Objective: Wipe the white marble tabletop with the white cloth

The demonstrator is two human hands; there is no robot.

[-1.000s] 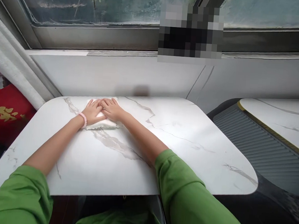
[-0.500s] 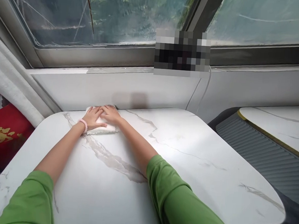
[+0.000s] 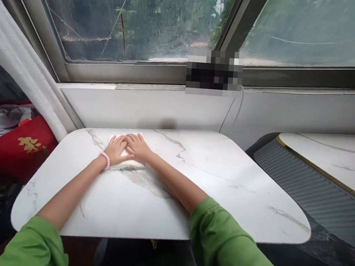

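A white cloth lies flat on the white marble-patterned table, near its far edge and left of the middle. My left hand rests on the cloth with fingers spread, a pink beaded band around its wrist. Beside it, my right hand presses flat on the cloth, fingers apart and pointing away from me. The two hands touch at the fingers and hide most of the cloth.
Behind the table are a low white wall and a window. A white curtain and a red bag with fabric stand left. On the right is another table with a ribbed grey side. A blurred object sits on the sill.
My view has shifted, showing more of the table's near edge. Both hands and the cloth have come slightly back from the table's far edge. The hands remain flat on the cloth.
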